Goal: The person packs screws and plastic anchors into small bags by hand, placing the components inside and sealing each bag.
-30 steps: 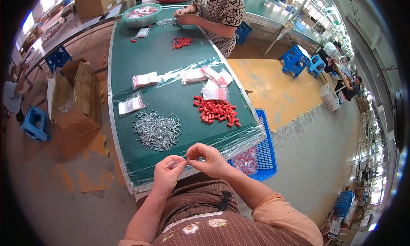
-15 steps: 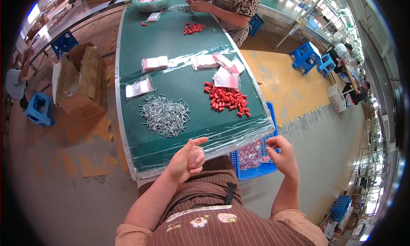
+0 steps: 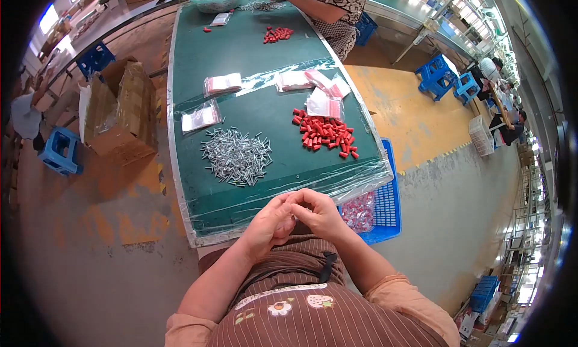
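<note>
My left hand (image 3: 269, 224) and my right hand (image 3: 319, 214) meet at the near edge of the green table (image 3: 241, 212), fingertips touching. Both are closed in a pinch, and what lies between the fingers is hidden. A pile of silver screw-like pieces (image 3: 236, 157) lies beyond my left hand. Red caps (image 3: 326, 134) are heaped beyond my right hand. Clear bags with red edges (image 3: 325, 104) overlap that heap's far side. Two more stacks of bags (image 3: 200, 116) lie toward the table's left side.
A blue basket (image 3: 388, 190) holding small filled bags stands below the table's right corner. Across the table, a co-worker's arm (image 3: 319, 9) is near a green basin (image 3: 220, 4). An open cardboard box (image 3: 129, 115) and a blue stool (image 3: 60, 151) stand at the left.
My right hand swung out over the blue basket half a second ago and is now back against my left hand. The view has shifted slightly.
</note>
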A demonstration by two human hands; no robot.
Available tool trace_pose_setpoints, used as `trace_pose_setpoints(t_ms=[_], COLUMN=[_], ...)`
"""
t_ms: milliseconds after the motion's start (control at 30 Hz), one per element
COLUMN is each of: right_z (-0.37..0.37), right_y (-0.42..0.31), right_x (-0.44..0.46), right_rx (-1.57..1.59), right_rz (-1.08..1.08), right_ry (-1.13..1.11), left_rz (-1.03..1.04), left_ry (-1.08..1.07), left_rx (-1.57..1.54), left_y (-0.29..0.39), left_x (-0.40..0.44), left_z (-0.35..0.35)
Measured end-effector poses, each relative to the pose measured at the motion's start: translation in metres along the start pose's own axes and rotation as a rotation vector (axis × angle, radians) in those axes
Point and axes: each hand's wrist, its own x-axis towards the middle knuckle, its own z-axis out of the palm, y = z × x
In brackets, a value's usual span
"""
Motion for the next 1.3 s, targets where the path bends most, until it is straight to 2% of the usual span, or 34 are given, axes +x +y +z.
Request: trace_pose_setpoints(t_ms=[133,267,300,367,400,533,600,733,833,867,933,1100,1167,1267,1300], right_z=[0.001,-0.010,-0.014,-0.022,-0.024,-0.018,-0.015,-0.010,-0.009,-0.010,-0.012,-0.012,-0.009,-0.002,-0.003], right_y=[-0.003,-0.002,-0.007,-0.017,-0.022,-0.032,-0.035,-0.031,-0.027,-0.026,-0.029,-0.029,-0.026,-0.035,-0.041], right_x=[0.002,0.006,0.007,0.004,0.004,0.009,0.010,0.012,0.012,0.013,0.013,0.015,0.017,0.015,0.013], right_rx=[-0.044,0.149,0.085,-0.039,-0.154,-0.258,-0.237,-0.301,-0.305,-0.365,-0.392,-0.346,-0.348,-0.673,-0.701], right_rz=[-0.022,0.011,0.042,0.110,0.117,0.089,0.090,-0.073,-0.056,-0.113,-0.125,-0.087,-0.061,-0.461,-0.489], right_ry=[0.114,0.145,0.102,0.015,-0.028,-0.099,-0.110,-0.079,-0.070,-0.078,-0.101,-0.147,-0.114,0.292,0.316], left_rz=[0.001,0.005,0.019,0.141,0.133,0.219,0.233,0.209,0.321,0.278,0.355,0.303,0.230,0.269,0.275], left_ry=[0.018,0.164,0.212,0.243,0.233,0.284,0.283,0.313,0.274,0.275,0.316,0.411,0.440,0.492,0.529], left_rx=[0.040,0.176,0.233,0.151,0.130,0.242,0.343,0.535,0.616,0.767,1.052,0.943,0.808,0.744,0.730], left_y=[-0.007,-0.015,-0.015,-0.012,-0.003,0.013,0.012,0.019,0.017,0.023,0.022,0.011,0.010,0.004,0.001], left_x=[0.000,-0.007,-0.009,-0.010,-0.015,-0.015,-0.012,-0.016,-0.010,-0.014,-0.011,-0.006,-0.007,0.000,-0.001], left_z=[-0.012,-0.028,-0.036,-0.052,-0.054,-0.038,-0.039,-0.032,-0.025,-0.020,-0.022,-0.027,-0.029,-0.032,-0.036])
